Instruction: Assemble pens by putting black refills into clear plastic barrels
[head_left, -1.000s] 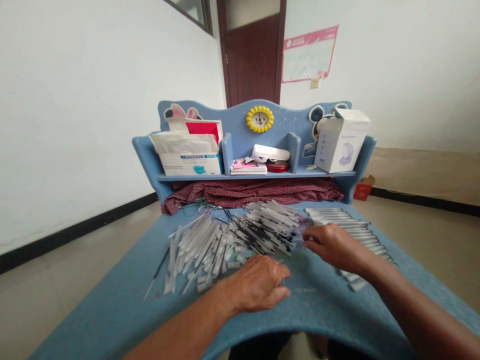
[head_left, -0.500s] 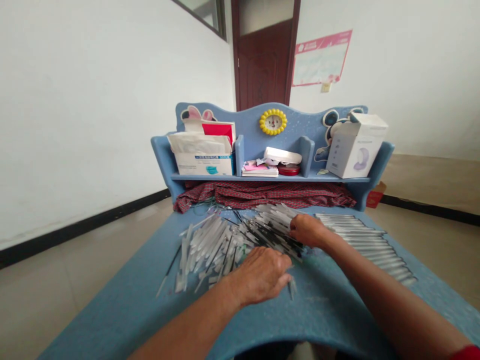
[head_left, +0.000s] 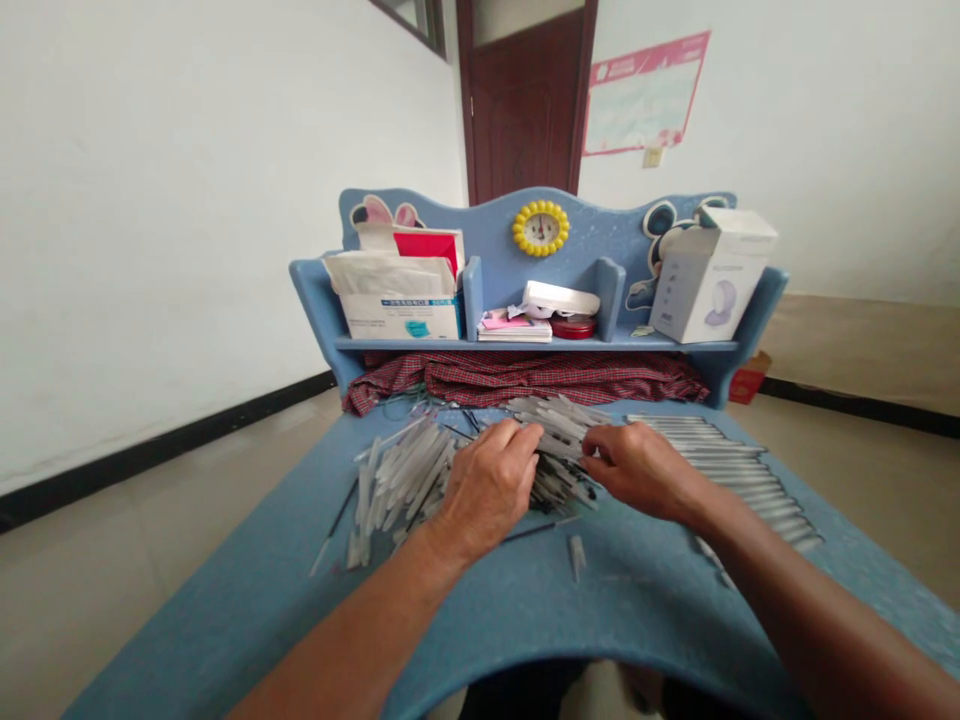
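My left hand is over the middle of a loose heap on a blue desk, its fingers bent and pinched; what they hold is hidden. My right hand is curled at the heap's right edge, its fingertips close to the tubes; I cannot make out what is in it. The heap has slim whitish, pen-like tubes on the left, more whitish tubes at the back, and thin dark sticks between my hands. To the right, similar tubes with dark ends lie side by side in a row.
A small clear piece lies in front of the heap. Behind it is a folded checked cloth under a blue shelf, which bears a mask box, a white carton and a red tin. The desk's front edge curves inward.
My left hand has moved up and away from me, from the heap's front onto its middle. My right hand has shifted only slightly. The view has tilted down a little.
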